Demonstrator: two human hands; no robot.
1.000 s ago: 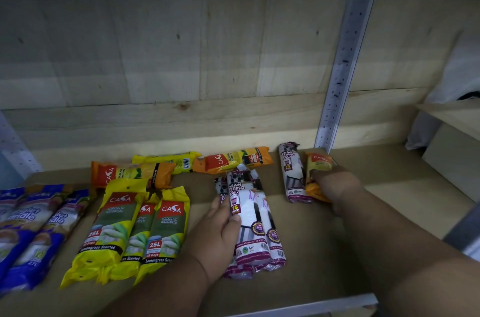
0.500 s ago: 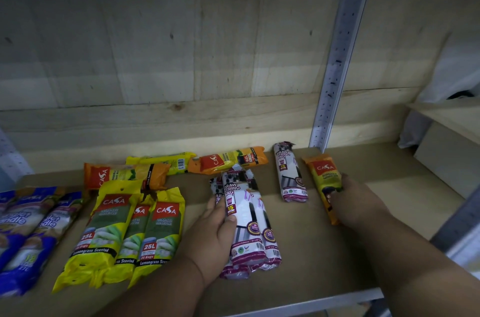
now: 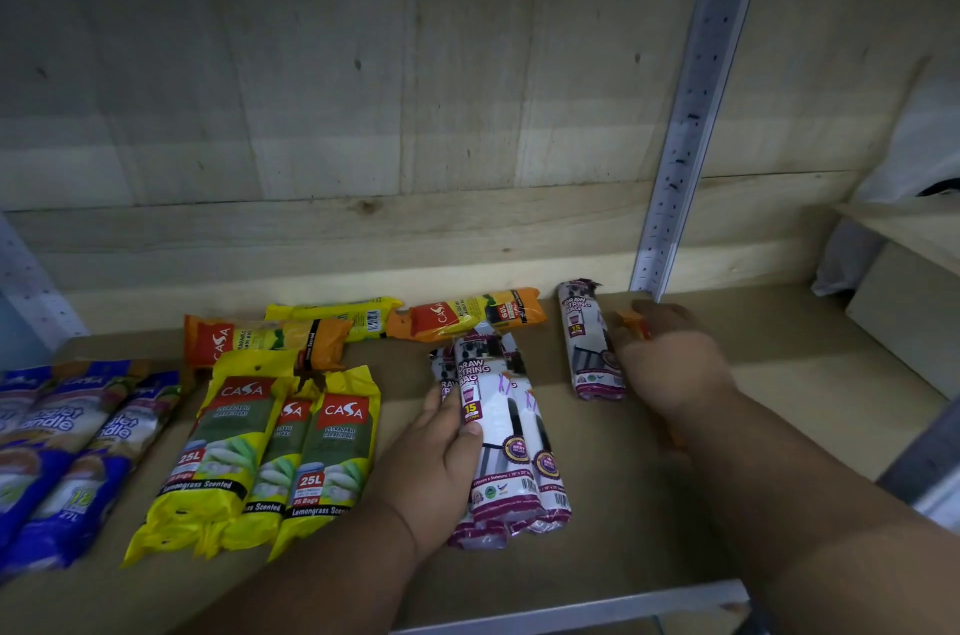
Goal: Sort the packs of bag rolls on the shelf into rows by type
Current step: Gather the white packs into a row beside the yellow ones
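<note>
Packs look light, soft film over a firm roll core, glossy so likely a bit slippery. I'd take each one across the middle of the roll, not by the crimped ends (those just flop).

Left hand (image 3: 436, 463) rests against the left side of the white drawstring stack (image 3: 506, 437), thumb on top of the upper pack and the other fingers loosely curved alongside. A steadying hold more than a lift, I'd say; the stack lies flat on the shelf board (image 3: 779, 374), near centre front.

Right hand (image 3: 670, 359) lies palm down, well to the right, fingers curled over an orange pack (image 3: 631, 322). Only slivers of orange show at the fingertips and below the wrist, so I can't tell if it's properly gripped or just covered. It touches or nearly touches the lone drawstring pack (image 3: 589, 338) just to its left.

Yellow lemongrass packs (image 3: 270, 452) sit front-left; blue packs (image 3: 62, 452) far left; orange and yellow strays (image 3: 467, 314) lie crosswise along the back.
</note>
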